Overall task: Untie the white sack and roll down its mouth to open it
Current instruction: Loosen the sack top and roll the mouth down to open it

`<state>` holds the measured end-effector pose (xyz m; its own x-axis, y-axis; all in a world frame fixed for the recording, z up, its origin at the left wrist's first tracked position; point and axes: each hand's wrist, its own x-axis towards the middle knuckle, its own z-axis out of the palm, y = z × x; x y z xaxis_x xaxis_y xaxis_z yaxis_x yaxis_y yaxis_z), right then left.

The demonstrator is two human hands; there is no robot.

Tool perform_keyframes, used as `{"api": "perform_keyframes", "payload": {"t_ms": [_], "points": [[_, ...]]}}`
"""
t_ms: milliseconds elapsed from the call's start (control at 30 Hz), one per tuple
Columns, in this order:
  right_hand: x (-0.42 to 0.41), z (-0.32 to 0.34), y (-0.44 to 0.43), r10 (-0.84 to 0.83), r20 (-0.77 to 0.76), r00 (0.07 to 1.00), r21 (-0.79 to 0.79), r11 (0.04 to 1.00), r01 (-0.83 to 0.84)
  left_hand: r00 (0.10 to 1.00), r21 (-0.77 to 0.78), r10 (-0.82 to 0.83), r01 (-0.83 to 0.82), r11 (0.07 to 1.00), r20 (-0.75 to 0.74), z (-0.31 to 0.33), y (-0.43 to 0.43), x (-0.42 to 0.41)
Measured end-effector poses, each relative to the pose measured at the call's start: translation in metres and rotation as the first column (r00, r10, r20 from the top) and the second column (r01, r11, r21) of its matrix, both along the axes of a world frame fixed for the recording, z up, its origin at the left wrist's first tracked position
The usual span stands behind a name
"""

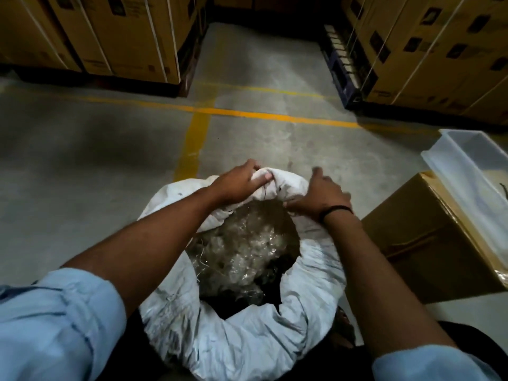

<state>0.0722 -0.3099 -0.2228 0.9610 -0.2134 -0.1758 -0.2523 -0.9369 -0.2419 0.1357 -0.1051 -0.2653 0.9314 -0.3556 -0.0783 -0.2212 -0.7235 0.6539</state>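
We are on a grey concrete floor (110, 149) marked with yellow lines (247, 113) that cross ahead of us. Strapped cardboard cartons (115, 31) stand stacked at far left, and more cartons on a dark pallet (445, 59) at far right.

The white sack (247, 345) stands on the floor at near centre, directly below us. Its mouth is open and the rim is turned down into a thick roll along the near and right sides. Inside we see crumpled clear plastic material (247, 243); what it contains cannot be determined.

To the right of the sack, just beside it, sits a brown cardboard box (417, 243). A clear plastic tub (467, 174) rests on its far top edge.

Both forearms reach over the sack, with light-blue sleeves (55, 325) rolled up.

The left hand (236, 185) is closed on a bunched fold of the far rim, its grip tight around the fabric. The right hand (319, 198) lies on the far-right rim with fingers curled down onto the fabric; it is motion-blurred, so we cannot tell how firm its grip is. A dark band (336, 211) circles the right wrist.
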Motion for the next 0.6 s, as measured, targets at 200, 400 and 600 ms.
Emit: {"api": "perform_keyframes", "payload": {"t_ms": [200, 400, 600], "points": [[-0.004, -0.036, 0.034, 0.18, 0.103, 0.978, -0.108, 0.98, -0.169, 0.734, -0.507, -0.189, -0.238, 0.829, -0.653, 0.023, 0.003, 0.014], [0.015, -0.029, -0.007, 0.162, 0.078, 0.984, 0.524, 0.833, -0.179, 0.999, -0.017, -0.008, 0.007, 1.0, -0.052, 0.023, 0.004, 0.027], [0.01, -0.068, -0.042, -0.107, -0.343, 0.933, 0.807, 0.475, 0.351, 0.653, 0.488, -0.386, 0.029, 0.872, 0.651, 0.01, -0.005, 0.01]]}}
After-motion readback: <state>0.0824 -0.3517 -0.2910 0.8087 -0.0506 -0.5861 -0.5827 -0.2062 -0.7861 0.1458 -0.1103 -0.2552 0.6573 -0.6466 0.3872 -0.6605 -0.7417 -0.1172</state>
